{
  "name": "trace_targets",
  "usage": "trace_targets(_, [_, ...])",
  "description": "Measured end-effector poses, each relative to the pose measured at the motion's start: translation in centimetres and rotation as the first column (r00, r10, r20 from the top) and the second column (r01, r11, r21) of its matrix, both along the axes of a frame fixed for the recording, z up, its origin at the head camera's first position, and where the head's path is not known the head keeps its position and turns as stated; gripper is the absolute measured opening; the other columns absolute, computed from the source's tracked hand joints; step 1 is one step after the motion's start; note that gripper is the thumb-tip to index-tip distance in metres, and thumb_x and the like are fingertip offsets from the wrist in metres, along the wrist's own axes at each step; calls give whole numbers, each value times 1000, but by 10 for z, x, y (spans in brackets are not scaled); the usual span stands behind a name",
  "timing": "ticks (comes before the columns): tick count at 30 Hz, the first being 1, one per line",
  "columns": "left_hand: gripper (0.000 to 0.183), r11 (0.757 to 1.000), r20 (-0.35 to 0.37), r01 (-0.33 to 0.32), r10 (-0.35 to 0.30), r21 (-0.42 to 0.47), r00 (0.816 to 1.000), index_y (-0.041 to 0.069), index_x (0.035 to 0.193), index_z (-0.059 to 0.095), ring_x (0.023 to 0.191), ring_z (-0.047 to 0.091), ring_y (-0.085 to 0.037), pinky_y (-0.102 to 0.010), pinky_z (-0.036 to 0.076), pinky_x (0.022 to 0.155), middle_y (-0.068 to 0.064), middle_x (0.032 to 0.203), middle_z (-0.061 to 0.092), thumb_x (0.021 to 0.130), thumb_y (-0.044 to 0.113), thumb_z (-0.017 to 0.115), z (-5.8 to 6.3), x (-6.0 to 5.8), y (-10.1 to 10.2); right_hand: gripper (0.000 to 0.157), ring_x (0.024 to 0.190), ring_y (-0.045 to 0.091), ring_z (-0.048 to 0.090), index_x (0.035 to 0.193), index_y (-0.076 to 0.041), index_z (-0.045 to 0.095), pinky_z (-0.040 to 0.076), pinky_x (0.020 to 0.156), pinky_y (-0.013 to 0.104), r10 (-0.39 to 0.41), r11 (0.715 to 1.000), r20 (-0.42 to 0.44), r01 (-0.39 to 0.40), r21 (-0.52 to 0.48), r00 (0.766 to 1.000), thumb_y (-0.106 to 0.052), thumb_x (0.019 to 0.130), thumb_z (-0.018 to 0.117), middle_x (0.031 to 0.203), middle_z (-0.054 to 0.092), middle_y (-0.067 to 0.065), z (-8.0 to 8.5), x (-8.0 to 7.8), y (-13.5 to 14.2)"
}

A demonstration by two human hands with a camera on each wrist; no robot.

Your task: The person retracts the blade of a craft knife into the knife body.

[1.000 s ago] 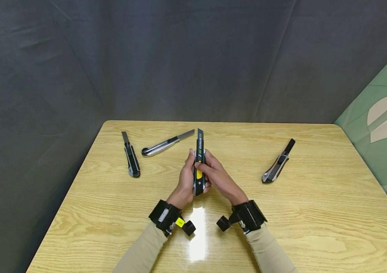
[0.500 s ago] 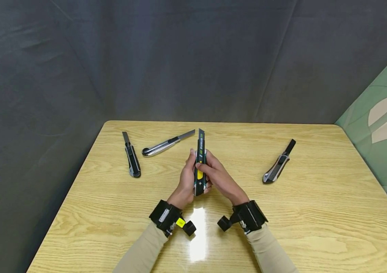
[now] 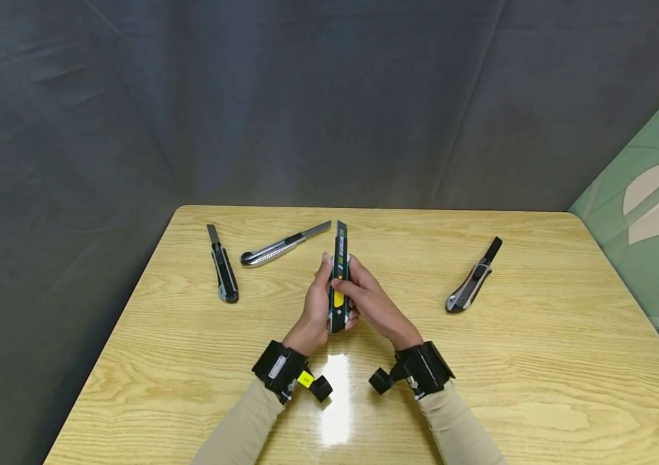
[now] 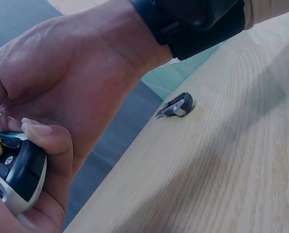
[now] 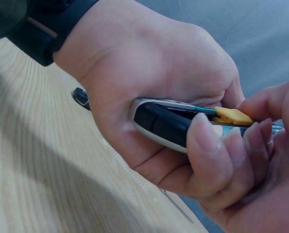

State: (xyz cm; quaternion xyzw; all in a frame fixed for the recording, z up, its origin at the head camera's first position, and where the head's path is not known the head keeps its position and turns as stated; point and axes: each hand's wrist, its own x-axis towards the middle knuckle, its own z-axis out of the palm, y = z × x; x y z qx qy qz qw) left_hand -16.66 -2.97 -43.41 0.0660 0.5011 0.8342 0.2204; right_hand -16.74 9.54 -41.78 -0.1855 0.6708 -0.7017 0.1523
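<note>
"Sleeves (image 3: 239, 426) nearest, then black wrist straps (image 3: 425, 368). And the hands?"

"The left hand (image 3: 312, 315) curls its fingers round a snap-off knife (image 3: 341, 259), held mid-table with the blade pointing far. The right hand (image 3: 378, 310) grips it from the right, thumb pressed on the yellow slider (image 3: 338, 299)."

"Beyond that?"

"On the wooden table (image 3: 544, 361), a grey-and-black cutter (image 3: 470, 284) lies right, a black-handled cutter (image 3: 225, 274) left. A silver cutter (image 3: 273, 250) slants slightly farther off, between that one and the held knife."

"Farthest?"

"A dark curtain (image 3: 329, 103)."
</note>
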Motion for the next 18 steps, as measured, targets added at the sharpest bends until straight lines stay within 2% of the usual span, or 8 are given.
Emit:
trace_targets(9, [60,1000,1,4,-4,4,1000,15,94,46,41,42,-17,-26,39,35,0,58,51,93,69,19,1,0,1,33,100,26,52,131,-10,41,44,87,35,0,1000,-4,0,-7,1000,-14,98,46,121,55,14,1,0,1])
trace_targets(18, [61,1000,38,-16,16,-14,999,15,96,47,43,44,-17,-25,40,36,0,60,51,93,69,19,2,1,1,36,105,27,50,134,-12,40,42,90,37,33,999,-9,-33,-13,999,-14,99,45,126,54,14,-1,-1,2])
